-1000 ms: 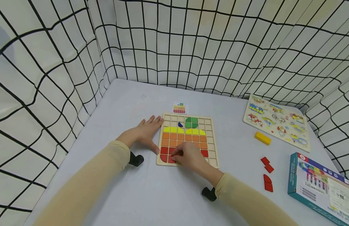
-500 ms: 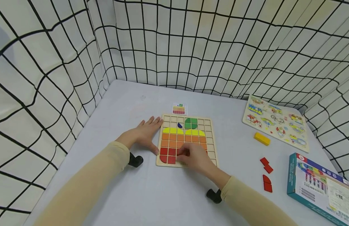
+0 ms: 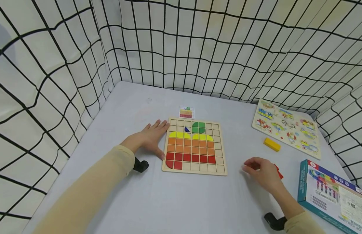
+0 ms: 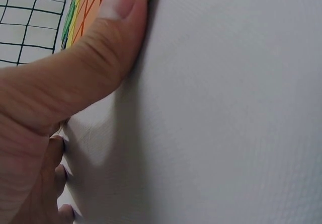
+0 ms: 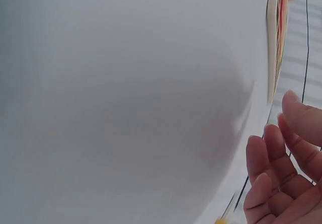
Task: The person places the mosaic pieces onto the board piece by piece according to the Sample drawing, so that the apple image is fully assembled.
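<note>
My left hand [image 3: 148, 139] lies with spread, straight fingers against the left edge of the wooden grid board [image 3: 221, 169]. In the left wrist view, the thumb [image 4: 108, 43] touches the board's edge. Filled cells hold green, blue, yellow, orange and red pieces; the bottom row has a rounded red piece [image 3: 169, 164] and a red square [image 3: 178, 165] at its left end. My right hand [image 3: 264, 174] is over the table right of the board, fingers loosely bent. Between its thumb and fingers [image 5: 274, 143] nothing shows. Loose red pieces [image 3: 278, 172] are partly hidden behind that hand.
A small pattern card [image 3: 186, 112] lies beyond the board. On the right are a yellow block [image 3: 272, 144], a picture puzzle board [image 3: 289, 126] and a game box [image 3: 330, 195]. Black netting [image 3: 192, 42] surrounds the table's far and side edges.
My right hand has left the board's lower rows and moved right to beside the loose red pieces, uncovering the red row. The left hand has stayed in place.
</note>
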Motion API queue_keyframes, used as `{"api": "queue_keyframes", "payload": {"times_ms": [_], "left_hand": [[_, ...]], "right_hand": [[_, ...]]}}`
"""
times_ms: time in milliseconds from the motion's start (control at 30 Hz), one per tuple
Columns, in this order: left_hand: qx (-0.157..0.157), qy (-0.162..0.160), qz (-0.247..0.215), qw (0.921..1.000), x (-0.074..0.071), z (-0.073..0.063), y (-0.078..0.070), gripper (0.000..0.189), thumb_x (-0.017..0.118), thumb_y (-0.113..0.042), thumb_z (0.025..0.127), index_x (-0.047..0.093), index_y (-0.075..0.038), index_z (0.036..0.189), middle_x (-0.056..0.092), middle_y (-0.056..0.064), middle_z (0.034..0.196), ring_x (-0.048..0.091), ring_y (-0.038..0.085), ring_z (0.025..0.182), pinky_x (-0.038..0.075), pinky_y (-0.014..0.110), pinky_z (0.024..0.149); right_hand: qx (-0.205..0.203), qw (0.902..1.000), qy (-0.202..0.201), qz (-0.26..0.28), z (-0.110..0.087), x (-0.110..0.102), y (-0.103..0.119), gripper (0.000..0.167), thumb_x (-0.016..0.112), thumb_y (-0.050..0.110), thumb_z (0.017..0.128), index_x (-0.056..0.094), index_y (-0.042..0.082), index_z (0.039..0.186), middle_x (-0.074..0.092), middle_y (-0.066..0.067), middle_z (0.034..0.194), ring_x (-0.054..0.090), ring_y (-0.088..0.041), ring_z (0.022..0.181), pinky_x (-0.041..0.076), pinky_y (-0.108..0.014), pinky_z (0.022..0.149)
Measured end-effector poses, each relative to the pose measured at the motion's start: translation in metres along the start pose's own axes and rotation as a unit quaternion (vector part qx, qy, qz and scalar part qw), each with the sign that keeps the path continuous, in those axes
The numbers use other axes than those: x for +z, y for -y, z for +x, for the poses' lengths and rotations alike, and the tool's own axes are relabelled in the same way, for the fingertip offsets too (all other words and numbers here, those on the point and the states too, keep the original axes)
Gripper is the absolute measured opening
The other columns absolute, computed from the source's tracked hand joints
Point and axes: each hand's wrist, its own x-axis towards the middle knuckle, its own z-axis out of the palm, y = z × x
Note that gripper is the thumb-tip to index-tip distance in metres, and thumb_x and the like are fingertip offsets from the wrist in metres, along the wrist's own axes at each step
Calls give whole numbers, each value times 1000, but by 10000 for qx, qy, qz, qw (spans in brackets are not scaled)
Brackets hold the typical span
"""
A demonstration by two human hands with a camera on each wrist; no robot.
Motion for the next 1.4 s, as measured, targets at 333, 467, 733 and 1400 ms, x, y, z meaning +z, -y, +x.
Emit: {"api": "queue_keyframes", "payload": {"times_ms": [333, 467, 733, 1400], "left_hand": [[19, -16, 5, 10000, 1, 0, 1, 138, 90, -57, 69, 5, -6, 165, -1, 16, 173, -8, 39, 160, -1, 63, 127], [40, -22, -18, 10000, 0, 0, 2, 137, 89, -57, 70, 5, -7, 165, -1, 16, 173, -9, 39, 160, -1, 63, 127], [59, -50, -61, 10000, -1, -1, 3, 138, 90, -57, 69, 5, -6, 165, -1, 16, 173, -9, 39, 160, -1, 63, 127], [44, 17, -22, 10000, 0, 0, 1, 137, 90, -56, 70, 4, -6, 165, -3, 15, 173, -10, 38, 160, -3, 62, 127]], "right_hand": [[590, 9910, 299, -1166, -24, -30, -65, 50, 75, 37, 93, 65, 0, 126, 66, -24, 114, 60, -36, 102, 59, -49, 83], [717, 9818, 524, -1677, -30, -31, -73, 65, 79, 47, 87, 62, -2, 127, 64, -23, 106, 56, -33, 95, 59, -47, 76], [1044, 9759, 601, -1821, -38, -30, -68, 67, 80, 42, 87, 57, -8, 126, 60, -26, 101, 54, -33, 90, 58, -42, 71], [704, 9884, 222, -1330, -36, -23, -71, 37, 77, 14, 91, 65, -7, 119, 67, -13, 95, 58, -20, 83, 60, -43, 78]]}}
